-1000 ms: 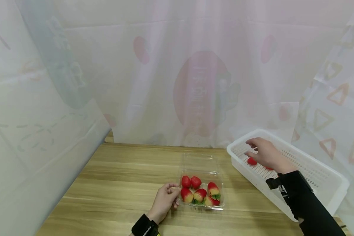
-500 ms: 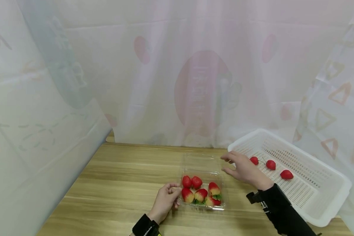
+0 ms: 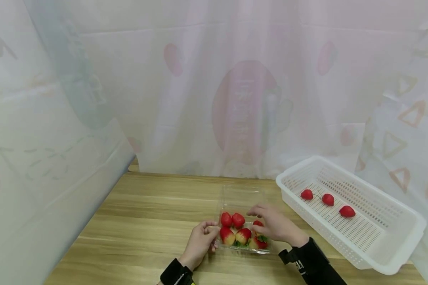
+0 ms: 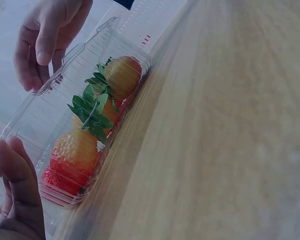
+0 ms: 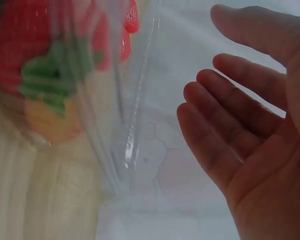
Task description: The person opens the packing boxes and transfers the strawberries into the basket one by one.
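A clear plastic clamshell box (image 3: pixel 235 248) sits on the table with its lid (image 3: pixel 243 194) folded back. Inside lie several strawberries (image 3: pixel 227 236), red at the tip and paler near their green leaves. My left hand (image 3: pixel 198 241) pinches the box's left edge; the left wrist view shows its fingertips (image 4: pixel 7 150) at the rim. Over the box's right side hovers my right hand (image 3: pixel 276 225), overlapping a strawberry there in the head view. In the right wrist view its fingers (image 5: pixel 210 140) are loosely bent with nothing between them.
At the right stands a white perforated basket (image 3: pixel 371 249) with three strawberries (image 3: pixel 328 199) spread on its floor. The wooden table (image 3: pixel 146 213) carries both containers. A printed white curtain (image 3: pixel 185 99) encloses the back and sides.
My right hand has moved left from above the basket, past the gap, to over the box's right side. The left hand stays at the box's left edge.
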{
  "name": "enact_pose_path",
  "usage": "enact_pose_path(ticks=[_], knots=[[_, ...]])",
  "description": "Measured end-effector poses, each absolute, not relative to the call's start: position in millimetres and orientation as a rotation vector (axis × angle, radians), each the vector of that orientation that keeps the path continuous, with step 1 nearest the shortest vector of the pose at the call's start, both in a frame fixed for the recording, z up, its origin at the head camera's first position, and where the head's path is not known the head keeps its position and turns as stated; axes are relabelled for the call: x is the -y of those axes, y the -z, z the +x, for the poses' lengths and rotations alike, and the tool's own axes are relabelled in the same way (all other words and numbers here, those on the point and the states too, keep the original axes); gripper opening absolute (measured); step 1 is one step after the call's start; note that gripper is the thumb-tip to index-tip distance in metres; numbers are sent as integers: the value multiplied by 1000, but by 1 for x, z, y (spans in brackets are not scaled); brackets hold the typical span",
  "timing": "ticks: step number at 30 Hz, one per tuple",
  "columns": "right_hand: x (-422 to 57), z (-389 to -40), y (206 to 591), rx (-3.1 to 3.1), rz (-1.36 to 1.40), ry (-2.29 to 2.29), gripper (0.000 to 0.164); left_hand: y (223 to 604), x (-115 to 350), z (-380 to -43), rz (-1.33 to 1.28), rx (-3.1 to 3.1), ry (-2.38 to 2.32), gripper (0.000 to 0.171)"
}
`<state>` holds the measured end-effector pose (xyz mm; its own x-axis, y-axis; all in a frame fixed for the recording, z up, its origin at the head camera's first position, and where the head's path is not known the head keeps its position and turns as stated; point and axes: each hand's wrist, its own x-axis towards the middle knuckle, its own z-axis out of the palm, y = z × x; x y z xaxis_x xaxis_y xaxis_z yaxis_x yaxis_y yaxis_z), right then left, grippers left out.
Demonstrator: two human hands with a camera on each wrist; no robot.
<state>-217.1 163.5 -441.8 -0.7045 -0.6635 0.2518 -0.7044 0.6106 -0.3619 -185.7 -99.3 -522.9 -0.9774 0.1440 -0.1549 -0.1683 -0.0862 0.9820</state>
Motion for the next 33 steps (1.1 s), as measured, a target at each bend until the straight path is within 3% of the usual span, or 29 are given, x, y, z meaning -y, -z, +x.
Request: enact_pose_path(ticks=[33], knots=[[-132,-210,474,2951,1136,-673,28,522,100,-185,-26,-1961,-2176,36]])
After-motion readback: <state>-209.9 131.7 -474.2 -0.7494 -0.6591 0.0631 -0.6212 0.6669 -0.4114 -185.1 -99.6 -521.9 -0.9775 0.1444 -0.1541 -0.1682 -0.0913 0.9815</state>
